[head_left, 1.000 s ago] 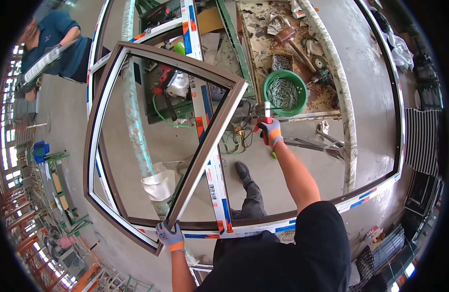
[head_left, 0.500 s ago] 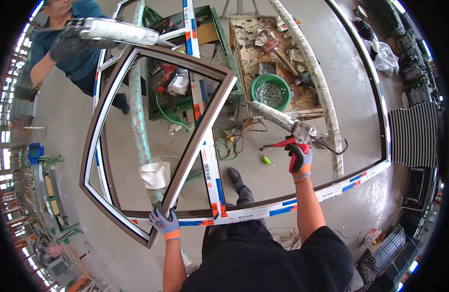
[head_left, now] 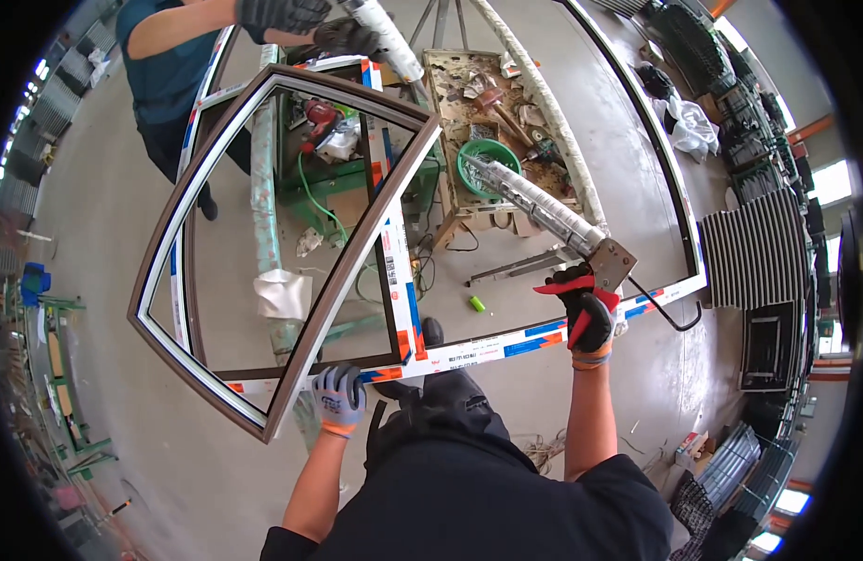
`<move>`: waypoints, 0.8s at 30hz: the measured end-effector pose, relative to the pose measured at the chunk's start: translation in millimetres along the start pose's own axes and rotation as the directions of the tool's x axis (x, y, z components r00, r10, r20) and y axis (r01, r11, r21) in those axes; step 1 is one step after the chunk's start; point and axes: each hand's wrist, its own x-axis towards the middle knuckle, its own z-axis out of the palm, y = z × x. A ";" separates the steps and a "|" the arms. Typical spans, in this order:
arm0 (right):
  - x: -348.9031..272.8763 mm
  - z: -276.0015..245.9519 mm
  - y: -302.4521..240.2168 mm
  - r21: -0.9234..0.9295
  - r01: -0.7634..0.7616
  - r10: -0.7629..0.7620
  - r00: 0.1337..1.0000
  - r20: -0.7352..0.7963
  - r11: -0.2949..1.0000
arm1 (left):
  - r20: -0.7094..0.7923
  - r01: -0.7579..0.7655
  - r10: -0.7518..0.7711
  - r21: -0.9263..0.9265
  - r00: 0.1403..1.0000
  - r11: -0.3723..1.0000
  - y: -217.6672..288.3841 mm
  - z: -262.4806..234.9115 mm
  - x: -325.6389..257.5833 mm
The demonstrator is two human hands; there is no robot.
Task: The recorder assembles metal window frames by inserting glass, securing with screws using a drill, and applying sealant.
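Observation:
My right hand, in a grey-black glove, is closed round the red handle of a caulking gun. The gun's nozzle points up and left, over a green bowl of screws. My left hand, gloved too, has its fingers curled over the near rail of a large window frame wrapped in printed tape. Just left of that hand, a smaller brown angular frame lies tilted across the large one, its near corner jutting past the rail.
At the far left a co-worker holds another caulking gun in gloved hands. A worn bench carries a hammer and loose parts. Painted support bars run under the frames. A green marker-like piece lies on the floor.
My left hand has left the brown frame's near end and shifted right. The caulking gun in my right hand has turned and come nearer. The co-worker's gun has swung right, nozzle down.

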 end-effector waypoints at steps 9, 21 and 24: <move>60.6 38.2 -29.1 -0.620 0.229 -0.087 0.964 0.251 0.751 | 0.056 0.380 -0.382 0.042 0.923 0.924 3.3 32.2 -45.2; 149.1 17.4 -24.8 -0.620 0.308 -0.015 0.902 0.431 0.722 | -0.099 0.540 -0.531 0.159 0.842 0.826 31.0 53.3 -28.8; 158.2 15.8 -23.5 -0.576 0.322 -0.017 0.882 0.471 0.751 | -0.137 0.569 -0.554 0.126 0.821 0.812 33.6 57.4 -30.5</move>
